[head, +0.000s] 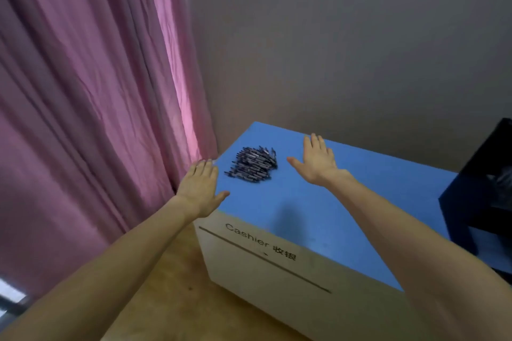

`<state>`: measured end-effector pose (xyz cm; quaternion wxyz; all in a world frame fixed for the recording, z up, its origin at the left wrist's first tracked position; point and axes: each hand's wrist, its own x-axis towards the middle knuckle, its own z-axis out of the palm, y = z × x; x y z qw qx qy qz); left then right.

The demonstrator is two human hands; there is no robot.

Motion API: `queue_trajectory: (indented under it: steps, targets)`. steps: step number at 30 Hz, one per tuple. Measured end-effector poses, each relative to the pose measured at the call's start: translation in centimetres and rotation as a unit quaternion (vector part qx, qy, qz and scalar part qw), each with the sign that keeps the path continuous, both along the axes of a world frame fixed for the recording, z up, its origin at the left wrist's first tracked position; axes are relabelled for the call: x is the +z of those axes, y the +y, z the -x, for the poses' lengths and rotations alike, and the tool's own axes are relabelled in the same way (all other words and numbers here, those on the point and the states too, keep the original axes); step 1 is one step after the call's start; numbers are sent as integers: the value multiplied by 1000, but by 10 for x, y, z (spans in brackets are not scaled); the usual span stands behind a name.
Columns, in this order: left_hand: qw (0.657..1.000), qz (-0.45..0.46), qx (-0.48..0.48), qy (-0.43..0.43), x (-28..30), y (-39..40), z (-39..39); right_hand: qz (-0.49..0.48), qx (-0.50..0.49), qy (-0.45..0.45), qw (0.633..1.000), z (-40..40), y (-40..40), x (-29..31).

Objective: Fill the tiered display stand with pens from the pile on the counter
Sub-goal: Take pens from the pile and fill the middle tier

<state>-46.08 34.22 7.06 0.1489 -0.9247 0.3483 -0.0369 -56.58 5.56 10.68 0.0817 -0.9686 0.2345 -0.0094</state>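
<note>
A pile of dark pens (253, 164) lies on the blue counter top (318, 210), near its far left corner. My left hand (200, 189) is stretched out flat with straight fingers over the counter's left edge, just left of the pile. My right hand (318, 159) is also flat and open, held to the right of the pile. Neither hand touches the pens. A black stand (482, 188) shows partly at the right edge, cut off by the frame.
The counter is a white box with "Cashier" printed on its front (277, 266). A pink curtain (91, 97) hangs close on the left. A grey wall (346, 50) stands behind. Wooden floor (166, 293) lies below.
</note>
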Motion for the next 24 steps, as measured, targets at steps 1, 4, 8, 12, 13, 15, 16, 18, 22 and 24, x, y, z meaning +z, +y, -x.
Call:
queue_trajectory:
  steps: [1, 4, 8, 12, 13, 15, 16, 18, 22, 24]
  targets:
    - [1000, 5, -5, 5, -1, 6, -16, -8, -6, 8, 1000, -11, 7, -1]
    - [999, 38, -26, 15, -3, 14, -54, -25, -20, 36, 999, -41, 23, -7]
    - [997, 48, -38, 38, -16, 6, -99, -41, -23, 74, 996, -81, 32, -20]
    - [994, 43, -70, 67, -31, -17, -142, -110, -36, 112, 987, -120, 22, -40]
    - [994, 39, -76, 67, -35, -25, -153, -120, -36, 128, 984, -129, 17, -46]
    - [993, 37, -88, 67, -41, -44, -176, -139, -50, 160, 976, -150, 5, -60]
    - [993, 33, -96, 64, -44, -54, -188, -142, -60, 171, 973, -163, -4, -66]
    - [992, 18, -107, 68, -52, -75, -212, -139, -76, 181, 971, -191, -20, -78]
    - [987, -7, -106, 120, -71, -122, -272, -143, -102, 177, 968, -252, -55, -95]
    - [983, -31, -105, 145, -79, -146, -305, -157, -117, 178, 964, -277, -73, -105]
